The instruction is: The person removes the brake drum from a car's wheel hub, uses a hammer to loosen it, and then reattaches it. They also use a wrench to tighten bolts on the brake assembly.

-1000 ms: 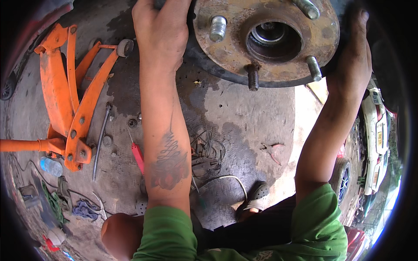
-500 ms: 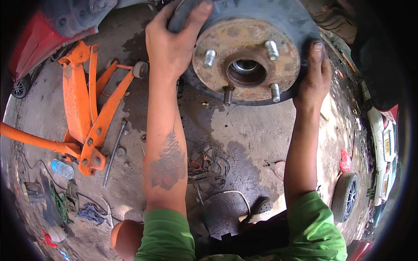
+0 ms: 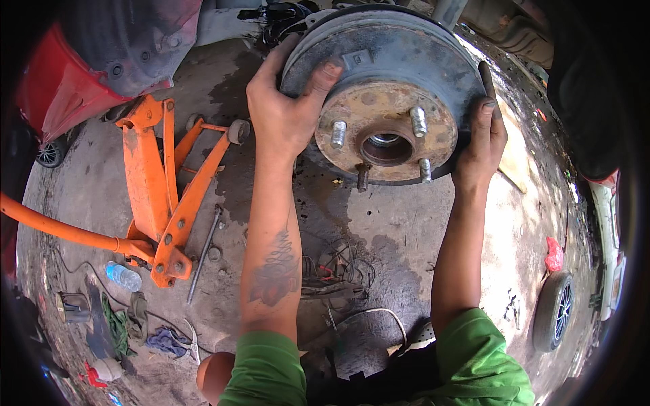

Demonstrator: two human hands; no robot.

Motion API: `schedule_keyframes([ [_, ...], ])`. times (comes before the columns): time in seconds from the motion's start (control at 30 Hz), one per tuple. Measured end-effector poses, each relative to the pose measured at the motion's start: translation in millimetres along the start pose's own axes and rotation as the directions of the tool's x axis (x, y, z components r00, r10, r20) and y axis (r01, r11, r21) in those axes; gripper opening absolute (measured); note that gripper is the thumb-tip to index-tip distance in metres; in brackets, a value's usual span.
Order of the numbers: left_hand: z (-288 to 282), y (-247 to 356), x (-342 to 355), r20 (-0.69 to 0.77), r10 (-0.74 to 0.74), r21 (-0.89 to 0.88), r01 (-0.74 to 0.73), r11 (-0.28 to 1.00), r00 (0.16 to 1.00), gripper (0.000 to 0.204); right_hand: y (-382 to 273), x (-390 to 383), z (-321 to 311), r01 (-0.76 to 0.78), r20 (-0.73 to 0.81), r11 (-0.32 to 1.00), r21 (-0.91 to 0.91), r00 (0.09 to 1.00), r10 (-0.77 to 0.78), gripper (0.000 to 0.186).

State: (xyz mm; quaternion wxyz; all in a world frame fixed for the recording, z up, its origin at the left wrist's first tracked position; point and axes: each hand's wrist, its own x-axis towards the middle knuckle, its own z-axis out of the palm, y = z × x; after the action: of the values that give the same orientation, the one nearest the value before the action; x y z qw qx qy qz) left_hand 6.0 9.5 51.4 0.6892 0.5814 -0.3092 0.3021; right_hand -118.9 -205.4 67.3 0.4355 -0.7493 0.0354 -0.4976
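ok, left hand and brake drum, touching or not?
Touching. The head view shows it: the left hand grips the left edge of the brake drum, its thumb laid over the dark front surface.

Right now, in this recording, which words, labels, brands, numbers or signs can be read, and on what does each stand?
None can be read.
Brake drum between left hand and right hand: small rectangular mark, too unclear to read.
Clear plastic bottle: any print is too small.
Forearm tattoo: dark looping lines, no legible word.
White vehicle by the right rim: any lettering is too small and distorted.
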Motion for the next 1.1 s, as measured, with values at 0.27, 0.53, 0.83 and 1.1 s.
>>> schedule_keyframes([
  [0.27,-19,21,-28,-0.205,-0.172,0.031,0.182,0.983,0.964,0.083,-10,2,-1,0.033,0.032,0.999,0.007,0.999,-0.033,0.086],
  [0.53,17,5,-25,-0.623,-0.218,0.009,0.286,0.958,0.751,0.089,2,0,2,0.087,0.013,0.990,0.110,0.996,-0.088,0.095],
  [0.83,6,-11,-35,-0.091,-0.449,-0.290,0.407,0.866,0.889,0.092,-60,17,-12,0.571,-0.063,0.801,-0.177,0.806,-0.589,0.063],
  [1.1,9,-15,-38,-0.136,-0.414,-0.236,0.377,0.896,0.900,0.092,-31,46,8,0.498,0.112,0.835,-0.234,0.867,-0.486,0.053],
])
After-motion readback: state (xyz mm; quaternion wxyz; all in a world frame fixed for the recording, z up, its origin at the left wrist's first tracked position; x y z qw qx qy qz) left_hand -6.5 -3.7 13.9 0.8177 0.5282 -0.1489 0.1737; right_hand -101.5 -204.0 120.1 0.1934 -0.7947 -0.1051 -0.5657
